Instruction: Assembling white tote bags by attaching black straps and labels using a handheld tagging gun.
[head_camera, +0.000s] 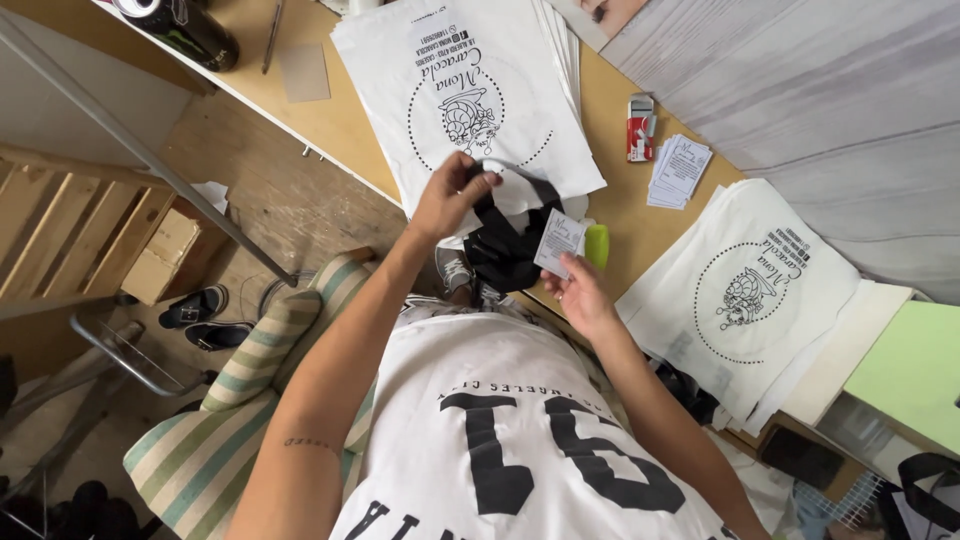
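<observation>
While left hand (452, 197) grips crumpled black cloth (505, 245), right hand (578, 290) pinches 1 small white card (558, 241) w/ print.

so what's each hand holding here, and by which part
The left hand grips the black fabric item by its top edge. The right hand pinches a small white card at its lower edge.
</observation>
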